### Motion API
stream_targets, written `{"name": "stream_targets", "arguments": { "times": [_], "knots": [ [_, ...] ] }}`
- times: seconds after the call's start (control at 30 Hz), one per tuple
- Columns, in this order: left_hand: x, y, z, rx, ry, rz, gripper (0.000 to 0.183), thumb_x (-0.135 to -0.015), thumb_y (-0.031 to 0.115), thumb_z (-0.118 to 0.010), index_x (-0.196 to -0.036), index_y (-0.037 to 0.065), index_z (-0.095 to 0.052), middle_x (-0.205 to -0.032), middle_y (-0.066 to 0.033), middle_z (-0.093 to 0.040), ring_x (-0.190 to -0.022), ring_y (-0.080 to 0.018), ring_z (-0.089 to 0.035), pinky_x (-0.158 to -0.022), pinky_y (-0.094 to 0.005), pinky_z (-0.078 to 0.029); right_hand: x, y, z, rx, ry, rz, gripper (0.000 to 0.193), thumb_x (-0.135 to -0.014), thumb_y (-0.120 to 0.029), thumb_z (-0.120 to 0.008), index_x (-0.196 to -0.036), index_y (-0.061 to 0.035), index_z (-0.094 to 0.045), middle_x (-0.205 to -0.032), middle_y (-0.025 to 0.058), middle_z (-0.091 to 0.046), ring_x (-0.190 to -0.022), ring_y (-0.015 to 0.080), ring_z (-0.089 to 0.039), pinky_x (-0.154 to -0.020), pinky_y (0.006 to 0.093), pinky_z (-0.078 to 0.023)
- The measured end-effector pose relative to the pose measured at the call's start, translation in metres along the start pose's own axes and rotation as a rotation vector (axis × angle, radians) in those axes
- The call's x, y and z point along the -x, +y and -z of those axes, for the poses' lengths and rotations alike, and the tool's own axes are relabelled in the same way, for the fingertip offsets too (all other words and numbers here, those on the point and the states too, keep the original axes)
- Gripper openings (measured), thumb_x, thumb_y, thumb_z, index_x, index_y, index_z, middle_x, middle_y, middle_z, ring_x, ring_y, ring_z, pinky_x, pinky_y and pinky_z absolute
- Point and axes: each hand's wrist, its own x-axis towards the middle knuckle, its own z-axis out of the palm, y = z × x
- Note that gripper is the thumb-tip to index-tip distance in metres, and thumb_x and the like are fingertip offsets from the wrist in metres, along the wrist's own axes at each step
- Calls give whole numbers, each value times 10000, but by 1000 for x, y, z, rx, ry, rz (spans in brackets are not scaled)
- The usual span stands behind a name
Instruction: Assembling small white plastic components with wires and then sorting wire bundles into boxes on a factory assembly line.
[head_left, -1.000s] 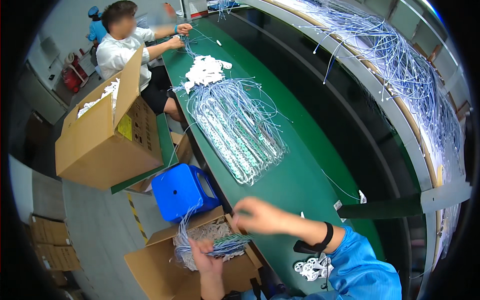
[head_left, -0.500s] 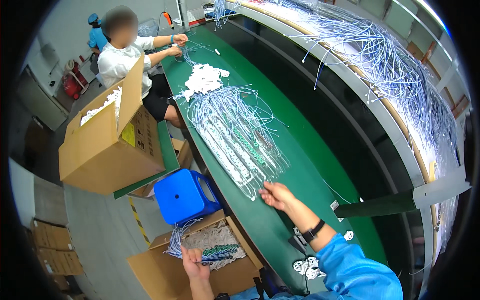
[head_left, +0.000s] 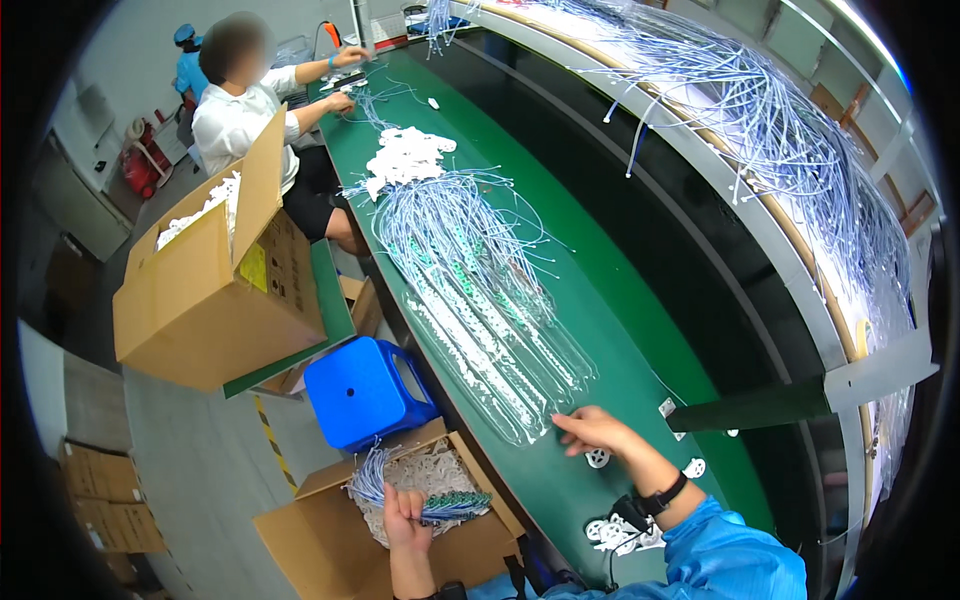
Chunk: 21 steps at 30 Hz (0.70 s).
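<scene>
My left hand (head_left: 408, 520) is closed around a bundle of blue-and-white wires (head_left: 372, 478) with green pieces along it, held over an open cardboard box (head_left: 300, 545). On the green table, my right hand (head_left: 592, 430) has its fingers stretched out and loosely apart. Its fingertips are beside the near end of a row of long clear plastic sleeves (head_left: 500, 385). White and green parts show inside the sleeves, and many blue-and-white wires (head_left: 440, 215) fan out from their far end. Whether my fingertips still touch the plastic is hard to see.
White plastic parts (head_left: 410, 158) are heaped beyond the wires, and white wheel-like pieces (head_left: 605, 530) lie near my right forearm. A blue stool (head_left: 355, 390) and a large carton (head_left: 210, 310) stand left. More wires (head_left: 760, 130) hang on the raised rack. A co-worker (head_left: 240, 130) sits opposite.
The clear sleeves with their wires have slid toward me and to the right, and my right hand has moved the same way. My left hand and its wire bundle have shifted slightly right.
</scene>
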Motion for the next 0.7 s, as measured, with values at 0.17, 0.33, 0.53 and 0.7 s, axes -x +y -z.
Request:
{"name": "stream_targets", "arguments": {
  "times": [0.17, 0.33, 0.53, 0.7],
  "knots": [
    [-1, -6, 8, 8, 0, 27, 563, -1005, 378, -363, -491, 163, -283, -472, -9, -274, -523, -147, -294, -648, -283, -329, -53, -71, 27, 311, 589, 738, 323, -805, -301, -618, -810, 22, -636, -755, 213, -636, -695, 332, -629, -640, 424, -501],
    [-3, -15, 12, 26, 12, 37, 563, -1006, 366, -364, -488, 162, -279, -466, -6, -263, -521, -147, -293, -635, -282, -323, -146, -122, 50, 520, 957, 586, 311, -810, -294, -622, -919, -7, -670, -883, 227, -648, -866, 362, -625, -839, 449, -471],
    [-5, -15, 14, 19, 28, 54, 564, -1009, 365, -350, -486, 163, -284, -457, -8, -269, -519, -149, -295, -629, -279, -320, -136, -137, 65, 124, 598, 556, 261, -869, -269, -602, -945, -40, -702, -870, 142, -695, -828, 245, -661, -761, 352, -488],
    [-14, -19, 16, 1, -5, 110, 570, -1012, 373, -332, -484, 162, -292, -453, -13, -287, -516, -155, -300, -641, -282, -329, -161, -142, 82, -225, 566, 842, 262, -920, -251, -554, -958, -15, -660, -764, 72, -668, -655, 153, -589, -641, 286, -465]
  ]
}}
